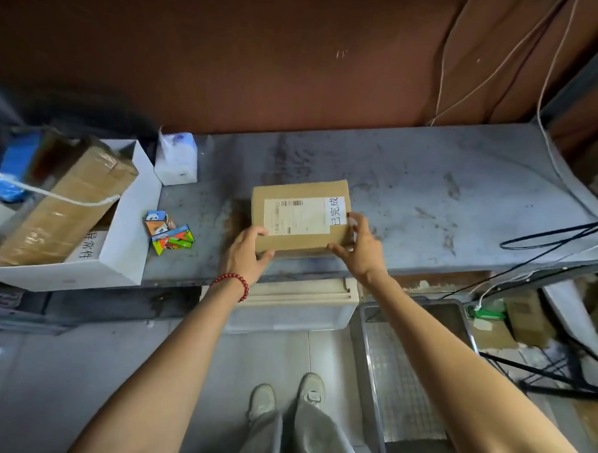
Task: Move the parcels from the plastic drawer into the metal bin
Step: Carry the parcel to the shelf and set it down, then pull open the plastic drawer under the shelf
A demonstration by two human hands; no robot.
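A brown cardboard parcel (301,216) with a white shipping label lies on the grey worktop (429,191), near its front edge. My left hand (246,255) grips the parcel's near left corner, thumb on top. At the near right corner my right hand (358,246) holds it, fingers up along the right side. Below the worktop edge sits the white plastic drawer (297,308), seen from above. The metal mesh bin (411,368) stands on the floor to the right of the drawer.
A white open box (125,253) at the left holds a long taped carton (62,209) and a blue item. A tissue pack (177,159) and small colourful boxes (169,232) lie beside it. Cables hang at the right. My feet (286,397) stand on the grey floor.
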